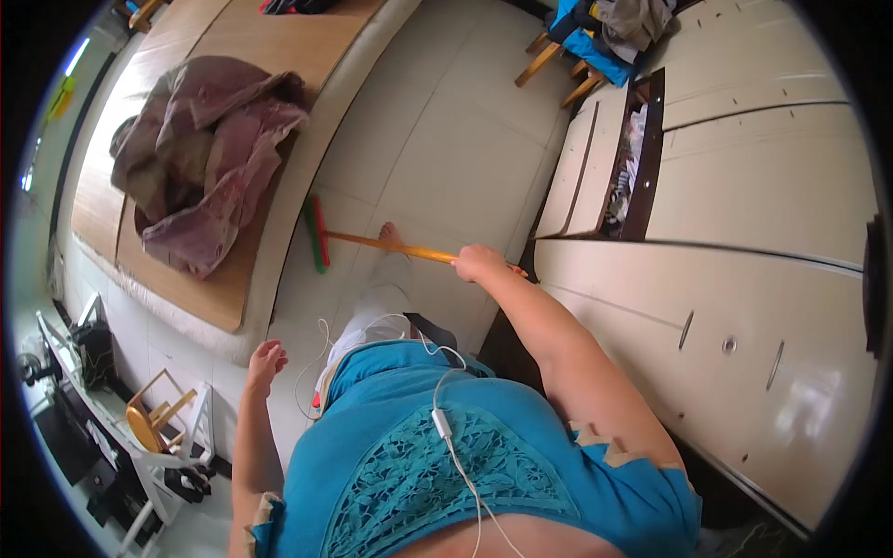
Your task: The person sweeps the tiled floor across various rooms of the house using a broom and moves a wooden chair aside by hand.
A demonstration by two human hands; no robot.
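Observation:
My right hand [480,264] is wrapped round the orange-yellow handle of a broom [409,249]. The handle runs left from my fist to a red and green broom head [318,232], which rests on the tiled floor beside the bed's edge. My left hand [267,362] hangs free near the bed's lower corner, fingers loosely curled and a little apart, with nothing visible in it. A thin white cable [442,423] runs down over my blue top.
A bed [296,195] with a crumpled brown-purple cloth [205,158] flanks the left. Cream cabinets [763,186] line the right, one drawer [640,158] pulled out. A stool with clothes [595,46] stands at the far end. A small wooden chair [153,423] is at lower left.

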